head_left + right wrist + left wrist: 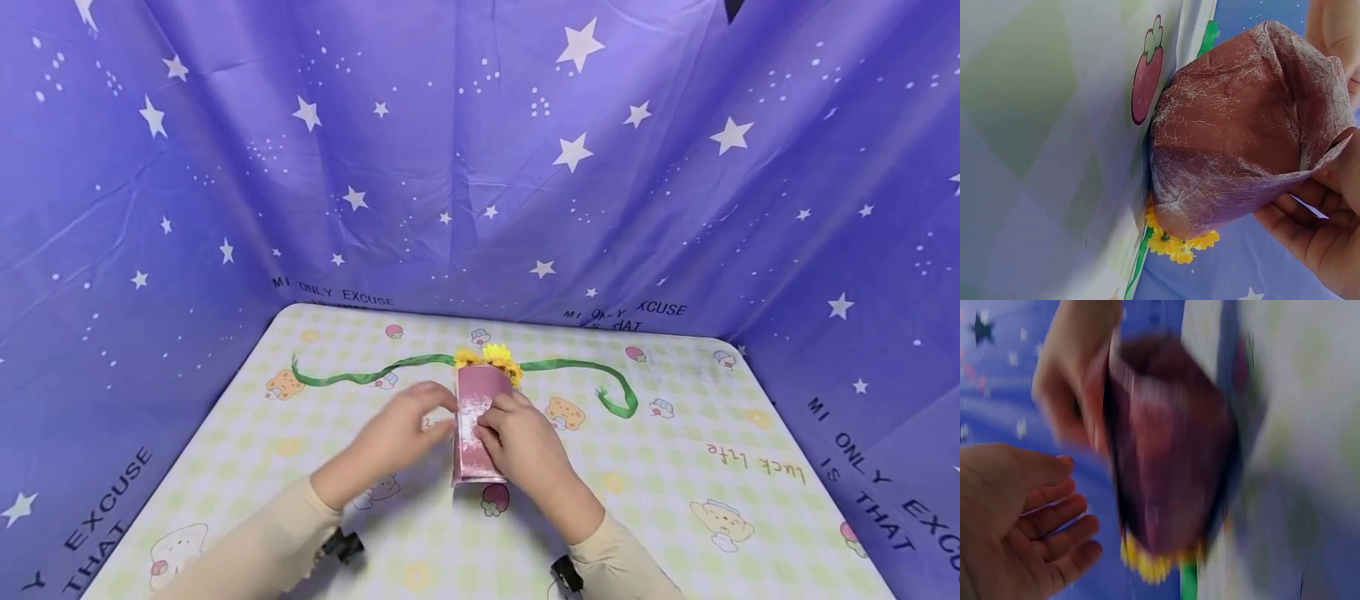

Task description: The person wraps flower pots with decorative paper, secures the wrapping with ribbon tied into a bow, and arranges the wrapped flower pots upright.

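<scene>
A mauve-pink sheet of wrapping paper [475, 396], wrapped around a bunch, lies on the table in the head view, its open bottom end towards me. Yellow flowers [497, 357] stick out at its far end. My right hand [522, 440] pinches the near part of the paper between thumb and fingers; the right wrist view shows the paper's edge [1329, 159] under the thumb. My left hand [1035, 519] stays beside the paper's left side with loosely bent fingers and holds nothing. The stems are hidden inside the wrap.
A green ribbon [558, 364] runs out to both sides from under the flowers, its right end curled. The table's checked cloth [660, 467] carries printed cartoons. Purple starry curtains [465, 167] stand around the back and sides.
</scene>
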The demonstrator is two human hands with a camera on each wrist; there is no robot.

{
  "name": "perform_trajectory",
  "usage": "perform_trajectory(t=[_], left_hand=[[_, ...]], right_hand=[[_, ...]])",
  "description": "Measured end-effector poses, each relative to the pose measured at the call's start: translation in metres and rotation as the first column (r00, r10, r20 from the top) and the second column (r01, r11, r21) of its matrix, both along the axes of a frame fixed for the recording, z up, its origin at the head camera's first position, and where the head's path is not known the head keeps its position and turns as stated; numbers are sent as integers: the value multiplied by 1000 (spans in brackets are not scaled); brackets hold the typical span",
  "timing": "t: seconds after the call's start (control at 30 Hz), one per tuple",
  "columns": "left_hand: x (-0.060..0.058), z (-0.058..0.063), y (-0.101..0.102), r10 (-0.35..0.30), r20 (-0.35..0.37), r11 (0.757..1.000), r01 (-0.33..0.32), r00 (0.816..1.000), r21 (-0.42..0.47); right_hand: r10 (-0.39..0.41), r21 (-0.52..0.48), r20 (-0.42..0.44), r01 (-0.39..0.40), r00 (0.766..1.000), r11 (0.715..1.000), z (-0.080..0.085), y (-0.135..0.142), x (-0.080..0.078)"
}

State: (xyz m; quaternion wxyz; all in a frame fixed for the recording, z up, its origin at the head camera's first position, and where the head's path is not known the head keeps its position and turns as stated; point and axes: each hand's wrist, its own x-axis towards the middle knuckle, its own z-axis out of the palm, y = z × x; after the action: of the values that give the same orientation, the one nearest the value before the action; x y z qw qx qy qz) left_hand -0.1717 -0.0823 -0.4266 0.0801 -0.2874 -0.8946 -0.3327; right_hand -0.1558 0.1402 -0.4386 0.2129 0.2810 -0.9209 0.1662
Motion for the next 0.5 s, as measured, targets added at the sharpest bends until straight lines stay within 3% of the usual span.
perform_trajectory(t=[0.13,0.33,0.5], left_hand=[[15,-3,25,-75,-16,997,74,997,-32],[22,-15,34,-11,-13,999,10,1000,-33],[22,-17,34,-36,-57,998,32,998,-63]], right_hand=[[5,-28,16,-4,1000,1000,1,1,1],[3,-49,55,-1,998,999,2,1,4],[2,-61,72,2,997,998,4,2,5]])
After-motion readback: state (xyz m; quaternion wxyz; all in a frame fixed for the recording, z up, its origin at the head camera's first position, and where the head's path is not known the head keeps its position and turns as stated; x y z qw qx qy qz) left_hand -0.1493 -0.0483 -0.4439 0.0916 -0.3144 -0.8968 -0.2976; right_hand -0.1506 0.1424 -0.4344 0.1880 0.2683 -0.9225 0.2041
